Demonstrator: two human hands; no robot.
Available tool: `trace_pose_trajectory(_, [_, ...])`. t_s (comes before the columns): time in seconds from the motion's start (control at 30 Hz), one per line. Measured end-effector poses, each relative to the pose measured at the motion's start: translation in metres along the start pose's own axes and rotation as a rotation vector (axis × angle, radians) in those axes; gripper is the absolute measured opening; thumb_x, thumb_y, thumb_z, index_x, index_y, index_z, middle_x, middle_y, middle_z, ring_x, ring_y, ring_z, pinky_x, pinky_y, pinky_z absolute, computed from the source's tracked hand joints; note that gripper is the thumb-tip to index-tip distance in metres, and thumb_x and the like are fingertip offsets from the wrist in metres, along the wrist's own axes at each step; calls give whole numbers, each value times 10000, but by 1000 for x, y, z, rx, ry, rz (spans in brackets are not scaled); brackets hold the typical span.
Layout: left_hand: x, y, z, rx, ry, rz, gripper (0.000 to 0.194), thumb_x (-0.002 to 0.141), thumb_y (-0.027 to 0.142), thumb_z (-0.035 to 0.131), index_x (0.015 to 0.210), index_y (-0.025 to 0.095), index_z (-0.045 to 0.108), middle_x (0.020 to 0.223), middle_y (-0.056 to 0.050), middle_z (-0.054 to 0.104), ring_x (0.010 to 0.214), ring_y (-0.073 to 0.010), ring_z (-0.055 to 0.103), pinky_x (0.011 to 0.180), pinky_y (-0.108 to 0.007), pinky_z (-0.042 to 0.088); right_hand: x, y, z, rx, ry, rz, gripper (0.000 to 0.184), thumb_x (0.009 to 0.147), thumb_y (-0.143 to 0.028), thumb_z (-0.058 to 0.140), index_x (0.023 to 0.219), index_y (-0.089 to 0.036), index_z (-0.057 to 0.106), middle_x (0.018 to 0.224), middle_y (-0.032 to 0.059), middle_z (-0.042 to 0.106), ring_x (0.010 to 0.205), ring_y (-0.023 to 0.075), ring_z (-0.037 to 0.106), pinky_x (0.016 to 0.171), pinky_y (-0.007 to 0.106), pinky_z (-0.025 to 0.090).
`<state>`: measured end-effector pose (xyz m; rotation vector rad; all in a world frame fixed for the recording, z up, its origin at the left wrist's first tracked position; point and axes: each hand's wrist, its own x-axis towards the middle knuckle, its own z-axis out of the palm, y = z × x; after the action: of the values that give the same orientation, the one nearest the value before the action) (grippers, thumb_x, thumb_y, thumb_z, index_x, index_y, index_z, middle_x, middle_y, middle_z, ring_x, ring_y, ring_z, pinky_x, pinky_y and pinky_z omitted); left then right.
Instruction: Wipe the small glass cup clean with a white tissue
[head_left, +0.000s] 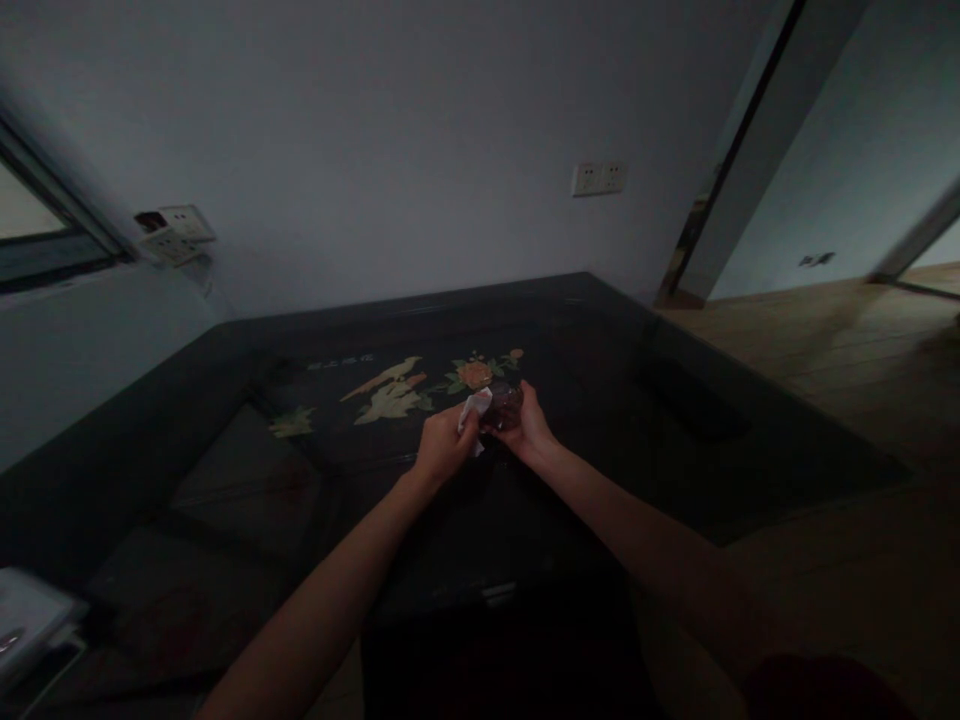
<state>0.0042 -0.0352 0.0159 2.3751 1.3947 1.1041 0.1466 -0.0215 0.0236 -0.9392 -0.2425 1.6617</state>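
A small dark, see-through object (505, 406), perhaps a glass cup, is held just above the table's middle; the dim light hides its exact kind. My right hand (532, 428) is closed around its right side, fingers curled along it. In my left hand (444, 442) a crumpled white tissue (475, 408) is pinched, pressed against or right beside the object's left side. Part of the tissue sticks out below the left fingers. Under both hands lies the dark glossy table (570, 330), decorated with a bird and flower picture (394, 390).
A white boxy item (34, 620) sits at the lower left. Wall sockets (598, 179) are behind the table, and a power strip (171, 245) hangs at the left near a window frame (56, 215). Wooden floor (810, 340) extends on the right, beyond the table's edge.
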Motion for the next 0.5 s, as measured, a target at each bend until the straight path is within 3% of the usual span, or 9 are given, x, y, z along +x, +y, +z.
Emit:
trace_pose_trajectory(0.1, [-4,5,0,-63,15,55,372,923,321,367,847,154,691,739,-73,700,701,-187,664,667,-258,483,3,1,-2,14,11,-5,396,921,-472,343,729,-213,572,581,-16,620,544,148,572,585,283,489])
trace_pose_trajectory(0.17, [-6,8,1,-139,-10,106,373,928,318,358,976,156,691,910,-93,728,875,-213,681,802,-297,510,5,3,-3,26,-15,-5,402,925,-459,339,709,-212,570,580,-17,623,547,144,575,597,269,483])
trace_pose_trajectory(0.3, [-4,9,5,-265,-86,217,438,946,328,322,1262,143,562,1330,-107,565,1260,-220,502,1063,-367,389,6,11,-2,-6,-57,-1,374,920,-438,369,725,-210,592,613,-13,653,570,146,594,607,258,475])
trace_pose_trajectory(0.37, [-2,8,6,-275,-88,187,470,955,343,298,1309,125,518,1353,-116,542,1289,-221,470,1084,-374,367,5,14,-1,-37,-50,-16,350,914,-437,394,752,-214,610,626,-15,665,580,146,602,610,257,476])
trace_pose_trajectory(0.5, [1,7,6,-206,-85,58,477,957,330,287,1299,98,524,1161,-133,660,1132,-238,593,1015,-369,429,3,15,2,-26,-58,-17,370,926,-425,377,753,-210,624,631,-5,670,611,149,618,629,255,485])
